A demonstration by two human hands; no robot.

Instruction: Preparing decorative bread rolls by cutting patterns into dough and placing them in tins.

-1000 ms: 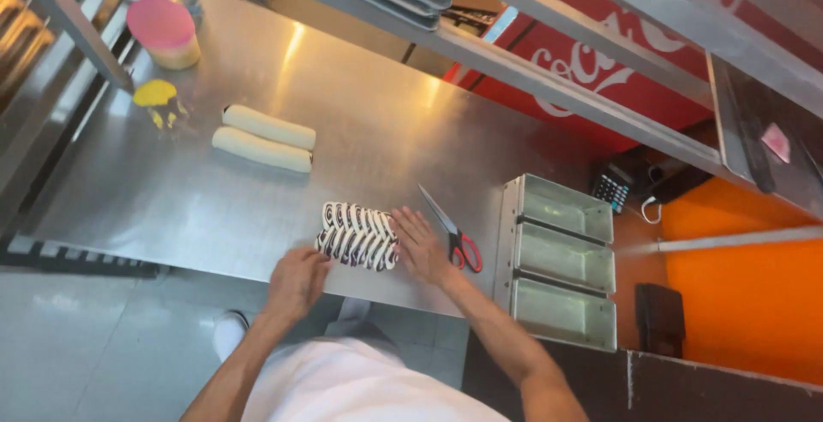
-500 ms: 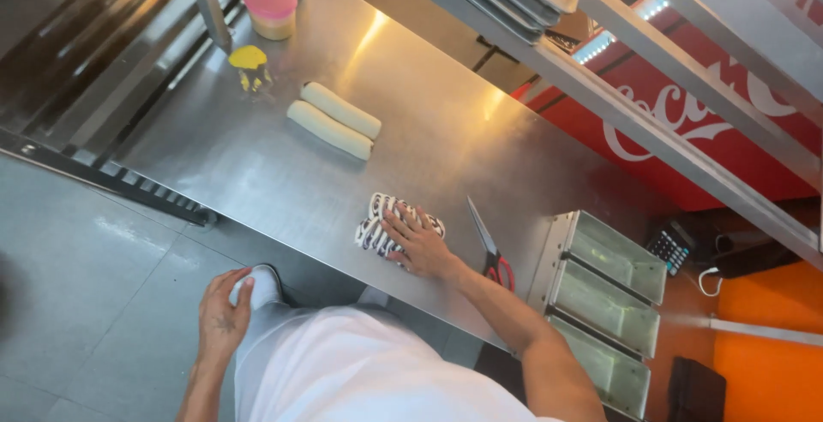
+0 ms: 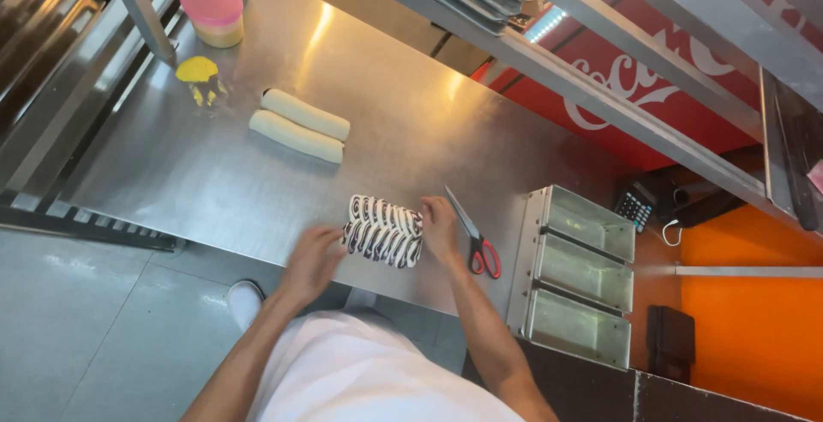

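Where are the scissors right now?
In the head view, the red-handled scissors lie on the steel table, just right of the right hand and the striped dough piece, left of the loaf tins.

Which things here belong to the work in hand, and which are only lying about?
In use:
- striped dough piece
- left hand
- right hand

Lying about:
- scissors
- two plain dough rolls
- loaf tins
- pink-lidded tub

Red sign (image 3: 651, 88) with white lettering behind table; pink-lidded tub (image 3: 214, 9) far-left.
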